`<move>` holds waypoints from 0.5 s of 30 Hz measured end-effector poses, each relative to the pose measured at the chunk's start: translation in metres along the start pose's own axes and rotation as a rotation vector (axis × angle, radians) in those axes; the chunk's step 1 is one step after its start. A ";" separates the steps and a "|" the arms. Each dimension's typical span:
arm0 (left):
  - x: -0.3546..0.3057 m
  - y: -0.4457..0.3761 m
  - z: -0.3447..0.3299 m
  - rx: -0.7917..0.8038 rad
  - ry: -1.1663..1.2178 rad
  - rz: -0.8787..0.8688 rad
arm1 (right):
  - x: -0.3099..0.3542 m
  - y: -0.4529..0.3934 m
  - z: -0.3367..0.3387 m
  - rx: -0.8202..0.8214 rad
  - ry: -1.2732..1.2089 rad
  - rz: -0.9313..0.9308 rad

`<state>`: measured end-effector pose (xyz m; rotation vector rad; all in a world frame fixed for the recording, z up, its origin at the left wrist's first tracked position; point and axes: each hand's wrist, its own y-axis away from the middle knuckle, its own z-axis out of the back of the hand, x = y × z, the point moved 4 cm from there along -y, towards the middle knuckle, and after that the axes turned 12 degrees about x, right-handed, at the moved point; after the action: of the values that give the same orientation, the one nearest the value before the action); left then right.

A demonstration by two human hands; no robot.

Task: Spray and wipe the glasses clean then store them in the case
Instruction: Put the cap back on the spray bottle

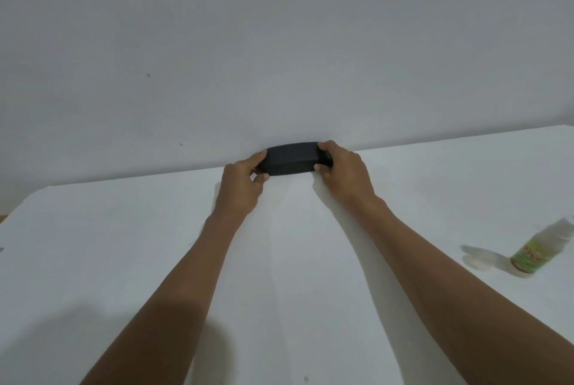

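Note:
A black glasses case (292, 158), closed, sits at the far edge of the white table (124, 244) against the wall. My left hand (243, 181) grips its left end, fingers curled round it. My right hand (343, 171) grips its right end the same way. The glasses are not in sight. A small spray bottle (540, 249) with a green label and a clear cap stands at the right edge of the view, well apart from both hands.
A plain grey wall (279, 42) rises directly behind the table's far edge. The table's left corner shows at the far left, with a bit of floor beyond it.

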<state>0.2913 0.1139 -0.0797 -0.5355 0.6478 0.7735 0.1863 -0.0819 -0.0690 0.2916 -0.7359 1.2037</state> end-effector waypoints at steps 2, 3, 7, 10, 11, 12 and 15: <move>-0.004 0.005 0.000 -0.010 -0.050 0.011 | 0.002 0.005 0.004 0.022 -0.025 -0.022; -0.008 0.010 0.000 -0.022 -0.069 0.031 | 0.002 0.009 0.008 0.034 -0.055 -0.039; -0.025 0.039 0.002 -0.116 -0.093 0.108 | 0.002 0.037 0.020 0.037 -0.065 -0.060; -0.040 0.064 -0.004 -0.135 -0.076 0.096 | 0.004 0.073 0.027 -0.016 -0.037 -0.054; -0.047 0.071 -0.009 -0.127 -0.057 0.080 | 0.006 0.087 0.031 -0.040 -0.031 -0.051; -0.056 0.079 -0.013 -0.115 -0.032 0.063 | 0.008 0.100 0.034 -0.067 -0.021 -0.049; -0.091 0.098 -0.030 -0.052 0.030 0.012 | 0.012 0.142 0.049 -0.157 0.009 -0.053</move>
<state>0.1560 0.1119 -0.0563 -0.5925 0.6603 0.7965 0.0405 -0.0507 -0.0490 0.1741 -0.8050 1.0903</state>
